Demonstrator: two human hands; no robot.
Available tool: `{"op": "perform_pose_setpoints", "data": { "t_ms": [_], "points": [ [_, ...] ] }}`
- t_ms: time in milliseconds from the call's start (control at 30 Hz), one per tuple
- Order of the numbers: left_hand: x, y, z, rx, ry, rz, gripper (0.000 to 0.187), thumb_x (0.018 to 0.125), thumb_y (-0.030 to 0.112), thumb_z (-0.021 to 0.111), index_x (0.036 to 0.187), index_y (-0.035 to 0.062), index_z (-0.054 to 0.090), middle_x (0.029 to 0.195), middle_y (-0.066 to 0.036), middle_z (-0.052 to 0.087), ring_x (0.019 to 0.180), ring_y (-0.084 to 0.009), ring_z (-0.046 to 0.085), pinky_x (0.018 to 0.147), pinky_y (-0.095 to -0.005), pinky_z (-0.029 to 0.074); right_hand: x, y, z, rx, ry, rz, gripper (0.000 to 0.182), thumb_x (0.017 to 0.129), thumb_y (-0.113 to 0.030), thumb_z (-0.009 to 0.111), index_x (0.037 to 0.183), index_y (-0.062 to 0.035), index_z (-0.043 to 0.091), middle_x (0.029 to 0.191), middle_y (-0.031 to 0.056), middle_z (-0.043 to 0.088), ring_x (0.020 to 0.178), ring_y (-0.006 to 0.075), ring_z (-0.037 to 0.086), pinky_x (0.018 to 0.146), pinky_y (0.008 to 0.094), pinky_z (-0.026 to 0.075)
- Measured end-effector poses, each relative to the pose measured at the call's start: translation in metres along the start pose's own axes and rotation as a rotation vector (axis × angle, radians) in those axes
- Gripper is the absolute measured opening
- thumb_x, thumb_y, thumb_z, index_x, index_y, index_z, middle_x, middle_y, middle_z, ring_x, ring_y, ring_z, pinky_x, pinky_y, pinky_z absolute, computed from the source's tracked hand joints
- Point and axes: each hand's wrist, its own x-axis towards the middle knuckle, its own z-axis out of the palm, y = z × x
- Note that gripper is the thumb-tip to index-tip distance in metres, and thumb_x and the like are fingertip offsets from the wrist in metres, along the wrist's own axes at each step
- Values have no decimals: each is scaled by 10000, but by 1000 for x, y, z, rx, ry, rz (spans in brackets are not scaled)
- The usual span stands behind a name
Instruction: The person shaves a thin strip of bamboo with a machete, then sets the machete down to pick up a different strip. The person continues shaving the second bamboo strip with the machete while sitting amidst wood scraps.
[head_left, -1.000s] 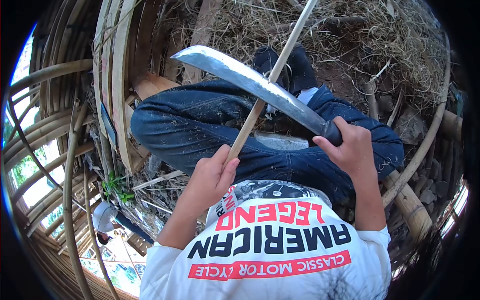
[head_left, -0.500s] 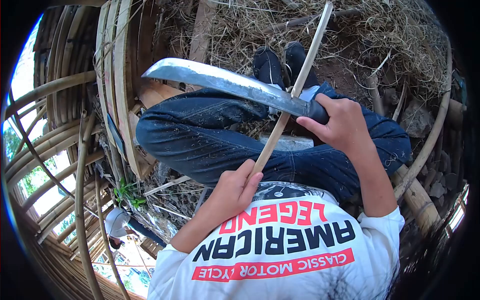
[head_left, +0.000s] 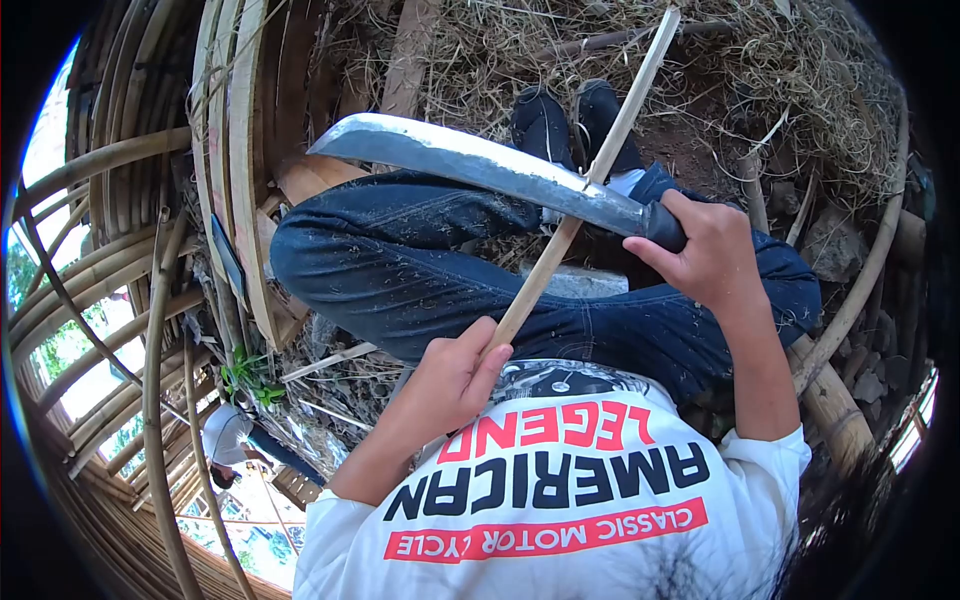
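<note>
My left hand (head_left: 455, 378) is closed round the near end of a long split bamboo strip (head_left: 545, 275), which slants up and away past my shoes. My right hand (head_left: 708, 255) grips the dark handle of a machete (head_left: 470, 160). Its broad, worn blade lies across the strip and points left, touching it near the handle end. A small raised shaving or notch shows on the strip beside the blade. The part of the strip inside my left palm is hidden.
My bent legs in jeans (head_left: 400, 270) and dark shoes (head_left: 540, 125) surround the work. Dry shavings (head_left: 780, 110) cover the ground ahead. Bamboo poles (head_left: 160, 380) and planks (head_left: 240, 150) stand at left; a thick bamboo pole (head_left: 835, 410) lies right. Another person (head_left: 228, 440) is at lower left.
The machete and my right hand have shifted right and slightly nearer to me. The strip's far end has moved a little right, and my left hand slightly left.
</note>
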Motion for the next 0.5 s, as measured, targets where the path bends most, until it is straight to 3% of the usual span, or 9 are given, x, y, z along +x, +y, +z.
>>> {"op": "perform_pose_setpoints", "data": {
  "t_ms": [33, 100, 433, 500],
  "points": [
    [0, 0, -1, -2, -3, 3, 221, 983, 134, 546, 811, 18, 471, 546, -58, 549, 468, -104, 533, 454, -267, 390, -1, 2, -2, -4, 0, 2, 516, 747, -568, 732, 752, -64, 621, 598, 136, 621, 561, 313, 643, 539, 385, 500],
    [-2, 0, -3, -10, 1, -36, 190, 977, 125, 542, 851, 9, 461, 561, -150, 528, 469, -305, 550, 465, -373, 384, -3, 5, -6, -17, -33, 25, 514, 752, -561, 732, 759, -58, 625, 605, 142, 623, 566, 322, 643, 535, 386, 494],
    [-6, -10, -16, 44, 36, -5, 205, 970, 128, 561, 833, 15, 458, 563, -144, 527, 477, -305, 553, 464, -372, 382, -14, 29, -18, -94, -16, 80, 503, 768, -547, 714, 768, -56, 600, 606, 146, 596, 593, 348, 631, 556, 407, 485],
    [-5, -12, -17, 43, 37, 25, 200, 966, 121, 560, 809, 17, 491, 527, -44, 515, 454, -104, 482, 441, -276, 353, -16, 34, -20, -107, -19, 78, 497, 775, -536, 708, 765, -53, 587, 609, 147, 583, 604, 354, 623, 561, 407, 482]
  ]
}}
